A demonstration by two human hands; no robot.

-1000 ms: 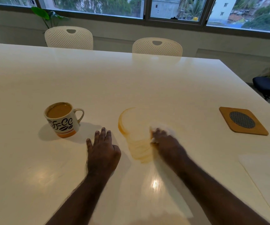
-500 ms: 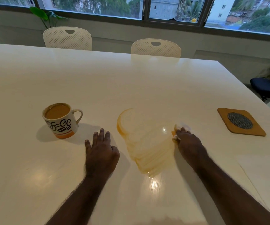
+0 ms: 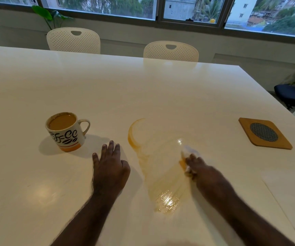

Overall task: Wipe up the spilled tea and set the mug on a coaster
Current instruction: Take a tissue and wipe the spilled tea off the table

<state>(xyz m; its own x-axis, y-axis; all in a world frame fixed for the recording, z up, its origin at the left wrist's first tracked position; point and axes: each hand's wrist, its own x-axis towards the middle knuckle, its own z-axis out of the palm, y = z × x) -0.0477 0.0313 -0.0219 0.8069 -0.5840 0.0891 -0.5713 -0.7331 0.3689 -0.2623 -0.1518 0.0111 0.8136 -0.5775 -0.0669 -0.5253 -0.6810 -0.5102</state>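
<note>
- The left hand (image 3: 110,167) lies flat on the white worktop (image 3: 143,89) at lower centre of the frame, fingers straight and slightly spread, holding nothing.
- The right hand (image 3: 199,168), at lower right of centre, is blurred; its fingers are curled over a small white tissue wad (image 3: 187,152) pressed onto the worktop, and the wad shows an orange stain at its near edge.
- The spilled tea (image 3: 160,167) sits between the 2 hands: a darker orange curved rim at its upper left and a pale, streaked film running down to a glossy wet patch in the lower centre.
- The tissue wad touches the right edge of that film.
- The mug (image 3: 65,132) stands upright at centre left, well apart from the spill, filled with milky tea, its handle pointing right, dark lettering and an orange band on its side.
- The coaster (image 3: 264,133), a brown square with a dark round mesh inset, lies flat at the right edge of the frame, well apart from the mug.
- 2 white perforated chairs (image 3: 74,40) stand behind the far edge of the worktop, under a window (image 3: 192,8).
- A green plant (image 3: 50,15) is at upper left, a dark office chair (image 3: 292,94) at far right.
</note>
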